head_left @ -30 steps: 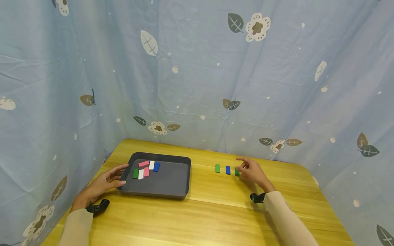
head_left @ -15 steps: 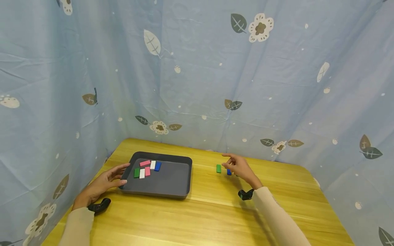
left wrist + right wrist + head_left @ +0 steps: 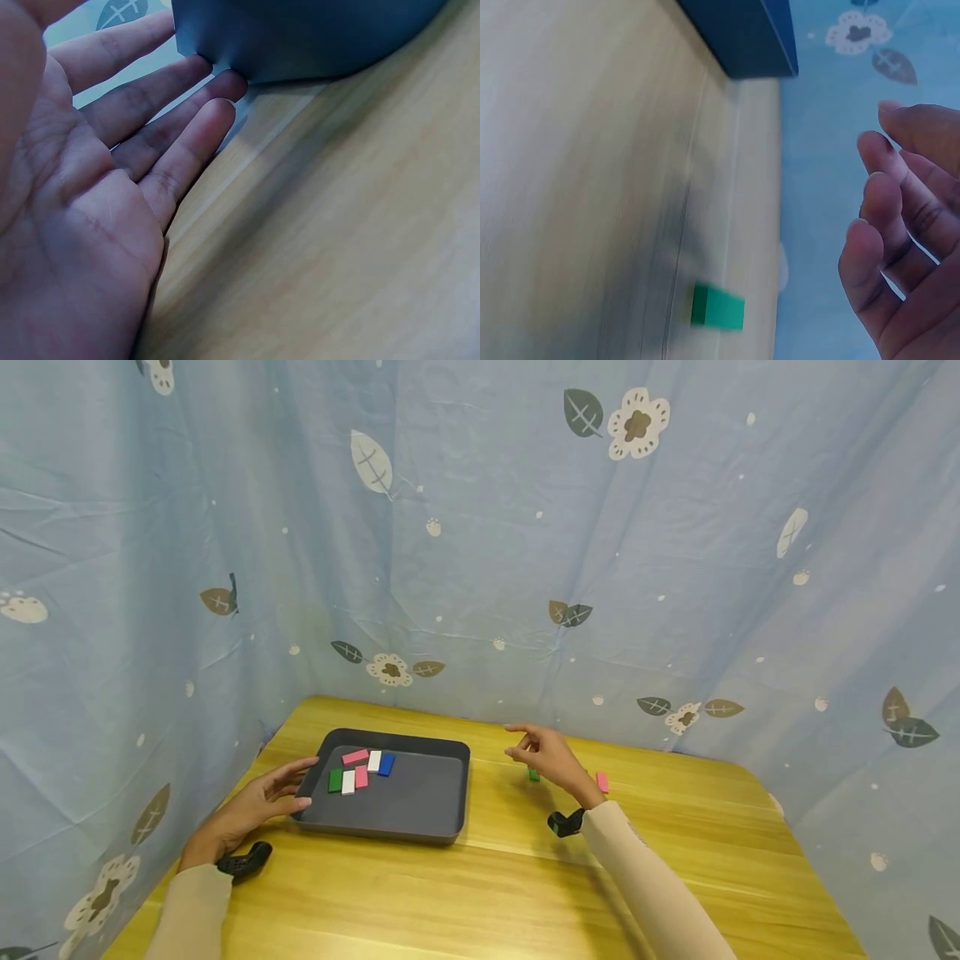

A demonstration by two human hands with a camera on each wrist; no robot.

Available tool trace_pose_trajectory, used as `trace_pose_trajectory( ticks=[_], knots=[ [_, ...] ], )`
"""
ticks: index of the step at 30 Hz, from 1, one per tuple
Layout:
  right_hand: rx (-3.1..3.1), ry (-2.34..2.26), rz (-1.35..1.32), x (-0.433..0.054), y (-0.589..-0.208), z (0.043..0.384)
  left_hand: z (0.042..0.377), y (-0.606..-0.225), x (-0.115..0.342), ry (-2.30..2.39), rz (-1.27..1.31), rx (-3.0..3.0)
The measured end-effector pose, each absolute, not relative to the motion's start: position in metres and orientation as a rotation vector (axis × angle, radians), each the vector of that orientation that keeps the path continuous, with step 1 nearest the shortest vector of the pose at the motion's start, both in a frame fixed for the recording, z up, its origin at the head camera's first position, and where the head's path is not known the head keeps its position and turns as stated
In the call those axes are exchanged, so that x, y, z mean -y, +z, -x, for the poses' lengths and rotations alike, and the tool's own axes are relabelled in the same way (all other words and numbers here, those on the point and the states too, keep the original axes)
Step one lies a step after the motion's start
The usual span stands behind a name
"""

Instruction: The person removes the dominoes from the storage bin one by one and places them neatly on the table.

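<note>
My left hand [image 3: 258,802] rests at the left end of a dark grey tray [image 3: 442,837]. Its fairly straight fingers touch the outer wall, as the left wrist view shows. Inside the tray lie small flat blocks: pink [image 3: 362,777], white [image 3: 348,782], green [image 3: 334,781] and blue [image 3: 386,765] among them. Right of the tray, my right hand [image 3: 553,758] hovers over the table, fingers loosely bent, nothing seen between them. Below it a green block [image 3: 718,307] lies on the wood. A pink block [image 3: 602,782] shows beyond the wrist. The hand hides other blocks.
The yellow wooden table [image 3: 450,902] has a blue patterned curtain [image 3: 480,568] along its back and sides. A black device [image 3: 246,862] sits at the left wrist, another black device [image 3: 566,822] at the right. The tray's corner [image 3: 761,56] appears in the right wrist view.
My right hand has moved left, from beside the right-hand green and pink blocks to near the leftmost green block. The pink block now shows. My left hand stays at the tray.
</note>
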State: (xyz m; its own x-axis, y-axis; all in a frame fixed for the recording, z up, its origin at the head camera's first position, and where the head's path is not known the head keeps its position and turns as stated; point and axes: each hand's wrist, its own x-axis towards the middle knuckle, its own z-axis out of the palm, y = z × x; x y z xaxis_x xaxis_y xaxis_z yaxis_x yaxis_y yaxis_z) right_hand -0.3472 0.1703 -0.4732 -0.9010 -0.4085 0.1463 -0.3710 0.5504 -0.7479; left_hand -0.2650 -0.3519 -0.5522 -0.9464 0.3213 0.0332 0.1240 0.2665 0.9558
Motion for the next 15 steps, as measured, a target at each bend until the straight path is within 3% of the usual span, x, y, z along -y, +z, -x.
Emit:
trace_pose_trajectory(
  ticks=[15],
  knots=[
    [-2.615, -1.297, 0.862, -0.11, -0.471, 0.353, 0.266, -0.553, 0.351, 1.757, -0.394, -2.357]
  ],
)
